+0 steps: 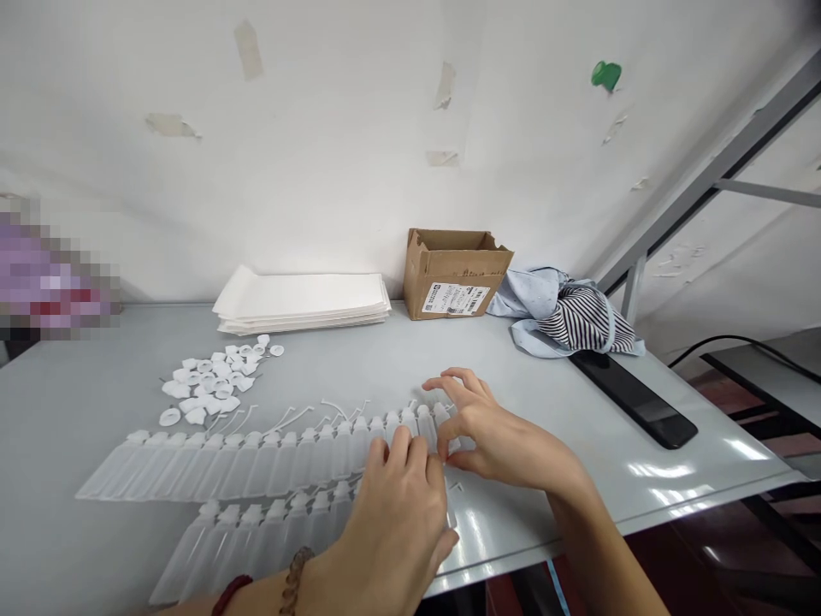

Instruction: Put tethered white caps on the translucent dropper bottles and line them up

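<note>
A long row of clear plastic bottles [256, 458] lies side by side on the grey table [77, 411], with a second shorter row [256, 530] nearer me. My left hand [391, 513] rests flat over the right end of the rows, fingers stretched out and close together. My right hand [487, 428] sits at the far right end of the long row, fingers curled in a pinch on the last bottle there. A heap of small white caps [215, 381] and thin white straws [288, 419] lies behind the rows.
A stack of white sheets [301, 299] and an open cardboard box [452, 274] stand against the wall. Crumpled blue and striped cloth [564, 312] lies right of the box, a black flat device [632, 398] beside it. The table's edge runs near my wrists.
</note>
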